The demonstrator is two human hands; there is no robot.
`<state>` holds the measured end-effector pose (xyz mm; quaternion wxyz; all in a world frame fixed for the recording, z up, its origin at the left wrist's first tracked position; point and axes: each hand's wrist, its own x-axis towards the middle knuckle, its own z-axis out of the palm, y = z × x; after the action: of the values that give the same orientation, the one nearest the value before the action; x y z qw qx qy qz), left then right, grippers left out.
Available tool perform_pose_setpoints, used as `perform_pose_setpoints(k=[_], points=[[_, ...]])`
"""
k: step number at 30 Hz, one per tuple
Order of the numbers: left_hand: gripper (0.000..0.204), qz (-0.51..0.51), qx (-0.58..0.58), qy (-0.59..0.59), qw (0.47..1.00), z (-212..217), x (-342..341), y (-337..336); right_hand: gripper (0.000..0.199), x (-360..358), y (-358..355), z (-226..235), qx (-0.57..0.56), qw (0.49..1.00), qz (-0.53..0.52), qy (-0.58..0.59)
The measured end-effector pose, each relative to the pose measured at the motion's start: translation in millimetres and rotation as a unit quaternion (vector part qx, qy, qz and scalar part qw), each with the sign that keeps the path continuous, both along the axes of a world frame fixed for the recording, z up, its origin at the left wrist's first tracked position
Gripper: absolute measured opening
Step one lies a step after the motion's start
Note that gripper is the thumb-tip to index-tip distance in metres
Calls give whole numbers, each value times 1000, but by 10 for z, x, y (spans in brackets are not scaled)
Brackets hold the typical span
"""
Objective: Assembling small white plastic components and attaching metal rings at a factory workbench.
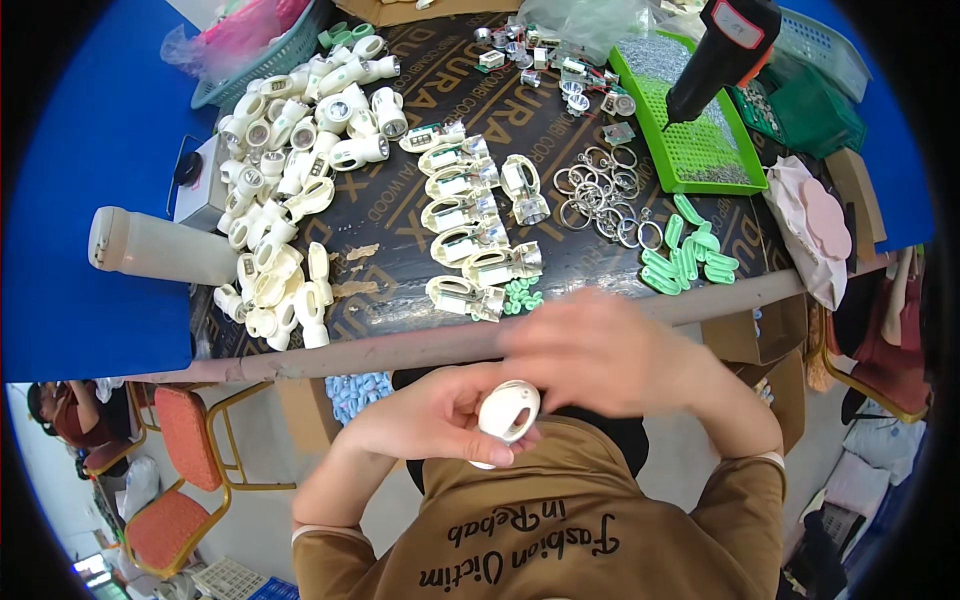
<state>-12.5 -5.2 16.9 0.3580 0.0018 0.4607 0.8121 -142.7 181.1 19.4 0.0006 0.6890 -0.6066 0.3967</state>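
Close to my body, my left hand (pixel 435 410) is closed around a cream flashlight casing (pixel 492 412) with an oval opening in its side. My right hand (pixel 600 350) is smeared by motion at the table's front edge; whether its fingers hold anything cannot be seen. Just beyond it lie small green buttons (pixel 522 297). Above these, several half-open flashlight bodies (pixel 462 212) with circuit boards and silvery reflectors form a column. Light green oval covers (pixel 688 258) lie to the right, below a heap of metal key rings (pixel 600 190).
A pile of cream flashlights (pixel 285 150) and a white bottle (pixel 160 245) occupy the left. An electric screwdriver (pixel 725 50) hangs over a green tray of screws (pixel 712 182) at the right. Loose reflector parts (pixel 572 88) lie at the back. An orange chair (pixel 185 440) stands left, on the floor.
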Motion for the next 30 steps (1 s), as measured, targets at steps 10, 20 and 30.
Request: perform_pose_setpoints(k=[10, 20, 30], points=[[36, 237, 119, -28, 964, -86, 27, 131, 8, -555, -31, -177, 155, 921, -286, 213], [30, 336, 96, -4, 937, -120, -81, 352, 8, -528, 116, -94, 42, 884, -187, -427], [32, 455, 110, 7, 884, -82, -267, 629, 20, -78, 177, 3, -24, 654, 69, -753]])
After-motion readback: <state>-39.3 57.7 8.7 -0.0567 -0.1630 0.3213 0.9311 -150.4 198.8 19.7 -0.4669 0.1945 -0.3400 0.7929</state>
